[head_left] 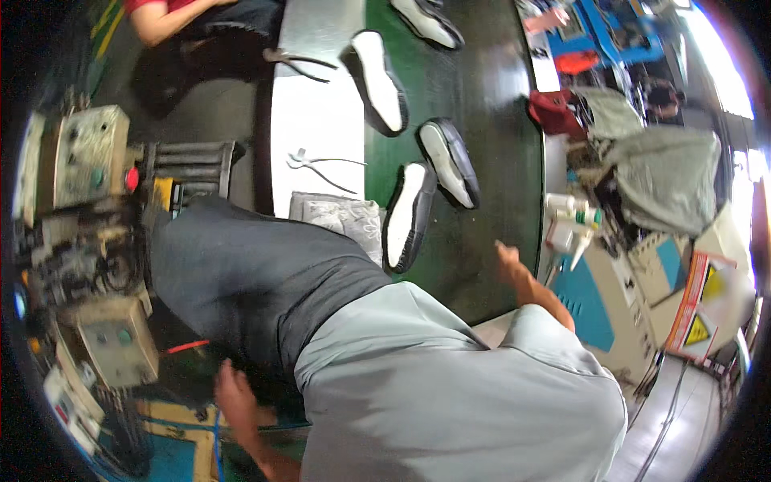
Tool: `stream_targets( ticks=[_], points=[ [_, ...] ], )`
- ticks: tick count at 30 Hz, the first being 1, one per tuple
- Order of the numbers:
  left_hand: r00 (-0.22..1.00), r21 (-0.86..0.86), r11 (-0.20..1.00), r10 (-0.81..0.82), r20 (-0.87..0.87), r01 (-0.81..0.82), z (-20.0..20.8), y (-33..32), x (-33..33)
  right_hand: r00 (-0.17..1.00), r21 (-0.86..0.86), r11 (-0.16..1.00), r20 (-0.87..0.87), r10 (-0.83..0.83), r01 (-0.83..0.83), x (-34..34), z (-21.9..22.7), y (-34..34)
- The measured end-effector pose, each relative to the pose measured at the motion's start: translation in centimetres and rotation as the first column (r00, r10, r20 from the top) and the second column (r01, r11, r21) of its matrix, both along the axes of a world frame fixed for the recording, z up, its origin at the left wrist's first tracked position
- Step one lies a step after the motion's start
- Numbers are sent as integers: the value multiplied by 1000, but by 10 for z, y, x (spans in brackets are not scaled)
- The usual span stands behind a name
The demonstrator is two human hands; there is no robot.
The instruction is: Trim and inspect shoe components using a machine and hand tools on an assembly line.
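My left hand [238, 403] hangs low at the left, slightly blurred, fingers and thumb apart and nothing visible in it. Nearest to it is a thin red stick-like thing [188, 347]. My right hand [507, 259] is over the dark green conveyor belt [490, 96], a finger stretched out, holding nothing I can see. Several black shoe uppers with white bottoms lie on the belt, including one shoe [406, 217] and another shoe [448, 161] to my right hand's left. Two pairs of pincers, the near pincers [309, 163] and far pincers [293, 61], rest on a white ledge.
A grey patterned pad [341, 213] lies at the ledge's near end. Control boxes [92, 157] and machine parts line the left. At the upper left sits a person with a red sleeve [152, 16]. White bottles [570, 210] and covered machines [671, 177] stand right of the belt.
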State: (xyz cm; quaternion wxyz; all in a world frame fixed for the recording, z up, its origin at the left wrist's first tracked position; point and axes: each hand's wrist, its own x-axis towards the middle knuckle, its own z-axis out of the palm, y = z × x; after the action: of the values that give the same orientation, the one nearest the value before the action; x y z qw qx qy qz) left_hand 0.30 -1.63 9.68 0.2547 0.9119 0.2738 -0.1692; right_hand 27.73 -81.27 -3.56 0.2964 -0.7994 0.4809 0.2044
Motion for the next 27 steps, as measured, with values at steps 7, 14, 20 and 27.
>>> stream_targets(
  ticks=[7,14,20,27],
  points=[
    [898,113,898,-434,67,426,69,45,219,812,393,733,-445,-377,555,-198,4,162],
    [731,-46,746,-636,249,665,79,-5,278,620,294,613,-81,781,-734,-237,28,197],
    [825,-144,814,-544,152,563,57,-17,249,563,49,564,-35,826,-824,-227,28,228],
    [898,-149,892,-399,186,427,41,-21,218,220,-101,222,27,975,-970,-99,43,218]
  ],
)
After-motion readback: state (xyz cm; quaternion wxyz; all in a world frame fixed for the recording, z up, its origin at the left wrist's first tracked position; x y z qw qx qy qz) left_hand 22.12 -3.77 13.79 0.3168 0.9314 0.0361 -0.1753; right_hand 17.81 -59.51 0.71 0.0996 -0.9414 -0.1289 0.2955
